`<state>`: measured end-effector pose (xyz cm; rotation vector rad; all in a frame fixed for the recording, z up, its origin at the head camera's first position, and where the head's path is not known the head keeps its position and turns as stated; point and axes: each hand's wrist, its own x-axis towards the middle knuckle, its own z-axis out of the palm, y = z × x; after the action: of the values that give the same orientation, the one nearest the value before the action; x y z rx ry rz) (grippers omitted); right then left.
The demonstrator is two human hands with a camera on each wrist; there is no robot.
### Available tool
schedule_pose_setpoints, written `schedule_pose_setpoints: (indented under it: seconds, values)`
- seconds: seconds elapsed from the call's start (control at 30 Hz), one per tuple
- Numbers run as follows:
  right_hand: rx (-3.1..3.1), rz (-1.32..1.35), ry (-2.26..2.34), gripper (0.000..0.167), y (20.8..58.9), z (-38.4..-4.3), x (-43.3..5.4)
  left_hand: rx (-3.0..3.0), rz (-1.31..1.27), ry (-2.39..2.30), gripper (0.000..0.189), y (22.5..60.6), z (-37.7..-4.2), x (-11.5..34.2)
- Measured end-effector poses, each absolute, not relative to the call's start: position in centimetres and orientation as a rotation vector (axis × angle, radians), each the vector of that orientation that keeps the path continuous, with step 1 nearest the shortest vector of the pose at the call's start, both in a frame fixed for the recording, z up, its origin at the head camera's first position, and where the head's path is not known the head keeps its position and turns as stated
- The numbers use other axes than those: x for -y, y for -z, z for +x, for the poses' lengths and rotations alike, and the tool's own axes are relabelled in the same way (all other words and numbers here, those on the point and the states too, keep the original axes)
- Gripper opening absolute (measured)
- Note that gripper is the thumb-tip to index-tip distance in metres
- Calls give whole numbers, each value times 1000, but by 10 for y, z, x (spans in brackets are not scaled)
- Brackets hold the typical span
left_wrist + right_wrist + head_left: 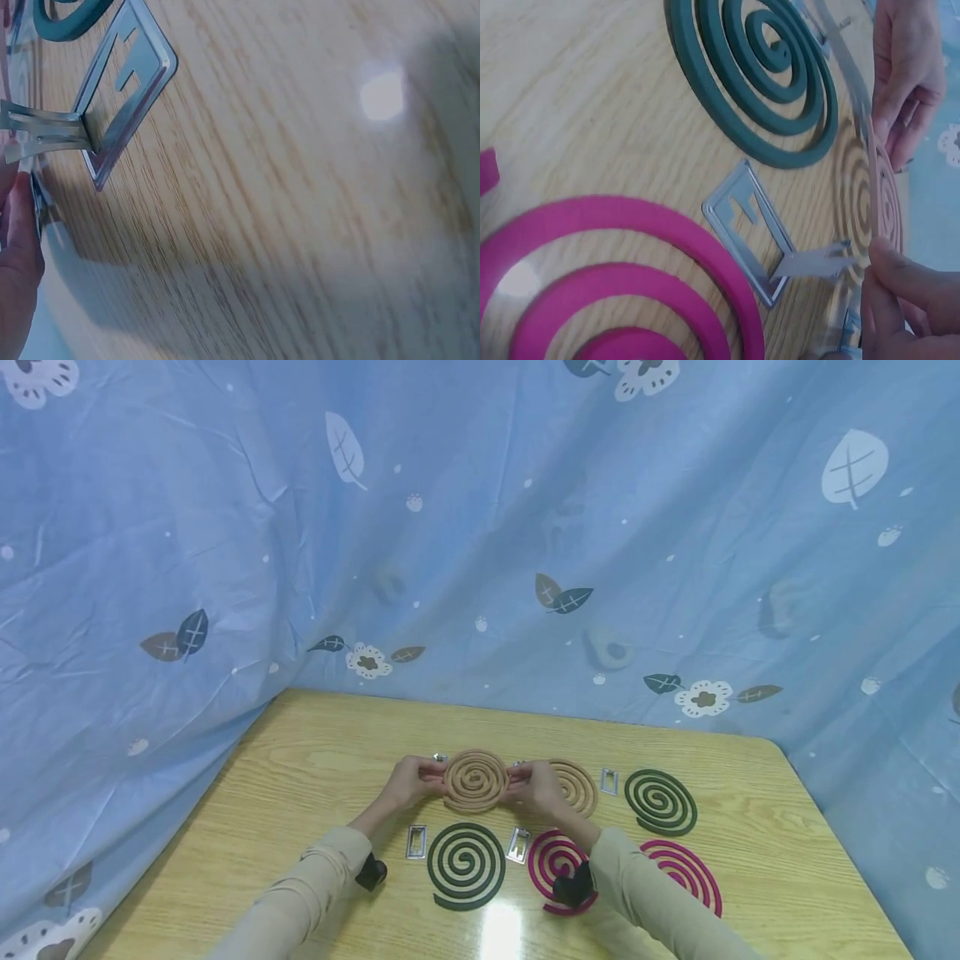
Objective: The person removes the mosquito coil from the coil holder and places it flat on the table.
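Observation:
A tan mosquito coil (476, 781) is held above the wooden table between both hands. My left hand (410, 781) pinches its left rim, and my right hand (536, 787) pinches the right rim. Seen from the right wrist, the coil (889, 202) stands tilted nearly edge-on, casting a spiral shadow on the wood. Thumb and fingers of the right hand (915, 300) grip its near edge there. Only part of the left hand (19, 262) shows in the left wrist view. Behind the right hand lies another tan coil (577, 789), partly covered.
On the table lie a green coil (467, 866), another green coil (661, 802), a magenta coil (551, 860) and a second magenta coil (693, 872) under the right sleeve. Metal coil stands (416, 842) lie among them, one with a raised prong (814, 262). A blue curtain (480, 527) hangs behind.

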<state>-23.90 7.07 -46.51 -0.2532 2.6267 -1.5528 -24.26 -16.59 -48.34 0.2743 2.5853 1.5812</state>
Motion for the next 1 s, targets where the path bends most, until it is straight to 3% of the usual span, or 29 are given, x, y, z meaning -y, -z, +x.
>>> schedule_pose_setpoints:
  seconds: [1.0]
  values:
    - [-2739, -328, 1431, 38, 476, -241, -64, -2669, 187, -1612, 27, 489, -238, 156]
